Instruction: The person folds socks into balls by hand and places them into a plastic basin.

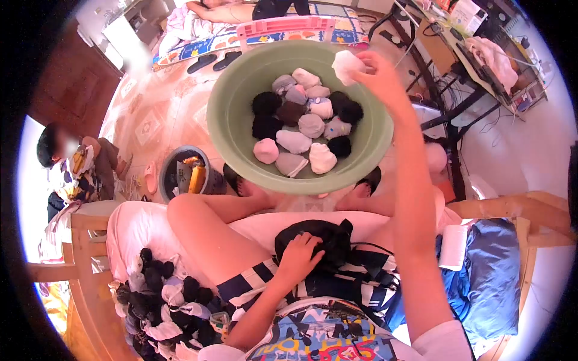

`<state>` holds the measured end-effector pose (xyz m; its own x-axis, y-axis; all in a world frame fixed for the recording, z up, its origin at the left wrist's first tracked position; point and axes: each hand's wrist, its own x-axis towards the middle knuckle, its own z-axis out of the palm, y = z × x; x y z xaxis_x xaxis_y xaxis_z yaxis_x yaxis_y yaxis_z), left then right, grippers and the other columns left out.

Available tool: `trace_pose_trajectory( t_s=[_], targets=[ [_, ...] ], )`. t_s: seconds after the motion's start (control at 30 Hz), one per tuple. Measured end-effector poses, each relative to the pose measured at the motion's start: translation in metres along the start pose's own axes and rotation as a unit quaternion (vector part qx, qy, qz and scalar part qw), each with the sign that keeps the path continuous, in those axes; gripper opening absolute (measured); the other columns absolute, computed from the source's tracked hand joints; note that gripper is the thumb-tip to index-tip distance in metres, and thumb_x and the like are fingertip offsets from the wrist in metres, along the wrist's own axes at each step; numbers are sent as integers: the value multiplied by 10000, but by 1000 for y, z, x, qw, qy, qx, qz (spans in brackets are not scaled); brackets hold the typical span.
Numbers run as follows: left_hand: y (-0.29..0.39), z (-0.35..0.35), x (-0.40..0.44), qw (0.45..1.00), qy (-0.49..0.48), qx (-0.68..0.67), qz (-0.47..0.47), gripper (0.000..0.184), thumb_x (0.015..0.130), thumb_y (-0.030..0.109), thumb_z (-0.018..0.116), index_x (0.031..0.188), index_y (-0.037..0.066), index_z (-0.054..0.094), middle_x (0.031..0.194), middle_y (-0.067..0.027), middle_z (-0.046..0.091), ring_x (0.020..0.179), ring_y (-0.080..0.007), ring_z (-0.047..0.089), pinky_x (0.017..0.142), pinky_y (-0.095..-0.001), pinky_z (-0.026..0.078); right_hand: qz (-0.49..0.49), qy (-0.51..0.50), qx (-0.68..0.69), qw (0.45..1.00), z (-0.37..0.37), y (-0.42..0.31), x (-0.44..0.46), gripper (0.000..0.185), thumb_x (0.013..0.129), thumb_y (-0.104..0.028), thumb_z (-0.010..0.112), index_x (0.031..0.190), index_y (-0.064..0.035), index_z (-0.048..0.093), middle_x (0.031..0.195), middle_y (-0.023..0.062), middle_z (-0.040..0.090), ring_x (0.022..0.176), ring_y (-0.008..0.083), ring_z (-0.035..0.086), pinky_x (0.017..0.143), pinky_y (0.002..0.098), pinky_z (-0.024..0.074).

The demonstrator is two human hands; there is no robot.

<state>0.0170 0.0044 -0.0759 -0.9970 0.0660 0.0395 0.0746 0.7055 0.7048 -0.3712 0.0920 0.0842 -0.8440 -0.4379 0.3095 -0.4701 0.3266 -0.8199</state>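
Observation:
My right hand (374,73) is raised over the right rim of a large green basin (232,120), its fingers closed on a white rolled sock (347,66). Inside the basin lie several balled socks, among them a pink one (265,150), a white one (322,158) and a black one (339,146). My left hand (301,256) rests with fingers spread on a black cloth item (328,243) in my lap; whether it grips the cloth cannot be made out. At my left side lies a pile of black, white and grey socks (171,301).
A bin (212,180) with a yellow packet stands left of the basin. One person (99,159) sits at the far left, another (232,12) lies on a mat at the back. A metal-legged desk (439,60) stands at the right, a white roll (453,246) beside my right thigh.

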Motion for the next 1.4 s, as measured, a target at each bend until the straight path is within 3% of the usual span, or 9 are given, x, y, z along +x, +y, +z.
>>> trace_pose_trajectory(
  t_s=[0.2,0.3,0.67,0.83,0.93,1.13,1.2,1.27,1.4],
  targets=[
    [-2,-2,-19,988,-19,-128,-82,285,841,182,676,1065,38,573,924,-131,620,889,-320,613,781,-424,487,-13,-54,-203,978,57,108,54,430,707,-174,789,1063,-19,604,1039,191,670,971,330,647,857,409,502],
    [-1,3,-40,995,-25,-52,-78,287,866,235,652,1066,39,592,963,-146,596,895,-327,603,782,-423,483,-26,-19,-270,962,75,107,50,415,714,-178,785,1048,-17,600,1045,205,649,996,387,617,849,451,495],
    [9,-4,-59,993,-6,-37,-113,314,890,247,620,1101,17,584,1038,-189,590,948,-369,583,841,-447,470,8,-36,-397,917,103,149,63,462,776,-230,707,1158,-10,570,1112,264,616,1058,407,596,912,482,484],
    [6,-2,-56,998,-13,5,-67,336,899,256,605,1132,16,569,1015,-187,591,954,-362,589,831,-446,479,-34,63,-78,994,105,6,55,281,895,-239,623,981,28,649,818,166,694,785,288,676,767,354,515],
    [4,-23,-50,997,-15,-1,-75,346,899,260,605,1144,18,562,1001,-182,590,956,-355,593,819,-448,484,-80,91,159,980,100,-112,5,267,952,-237,566,945,9,670,769,71,686,722,129,646,708,262,494],
    [-56,-96,-86,985,12,91,-143,324,919,269,565,1143,35,585,1017,-181,618,953,-363,610,834,-454,494,-90,97,333,934,106,-199,-143,215,971,-192,547,913,-17,656,734,28,614,647,98,557,657,249,454],
    [-71,-132,-115,960,167,192,-118,346,934,303,536,1150,39,591,969,-175,639,925,-369,626,832,-461,502,-35,35,400,915,135,-192,-189,199,968,-166,539,877,-22,641,730,19,601,643,96,548,629,247,438],
    [-69,-183,-113,897,156,144,-389,335,930,304,539,1126,37,588,995,-172,643,941,-362,630,831,-455,503,-15,-81,322,943,166,-160,-228,169,951,-123,538,874,-13,639,740,30,604,636,90,551,607,239,443],
    [-134,-214,-159,852,146,269,-425,307,898,288,594,1077,38,580,1029,-176,637,966,-357,626,827,-459,513,97,-263,252,926,203,-143,-298,126,917,-115,576,900,-1,628,737,92,645,668,187,632,648,326,494]
  ],
)
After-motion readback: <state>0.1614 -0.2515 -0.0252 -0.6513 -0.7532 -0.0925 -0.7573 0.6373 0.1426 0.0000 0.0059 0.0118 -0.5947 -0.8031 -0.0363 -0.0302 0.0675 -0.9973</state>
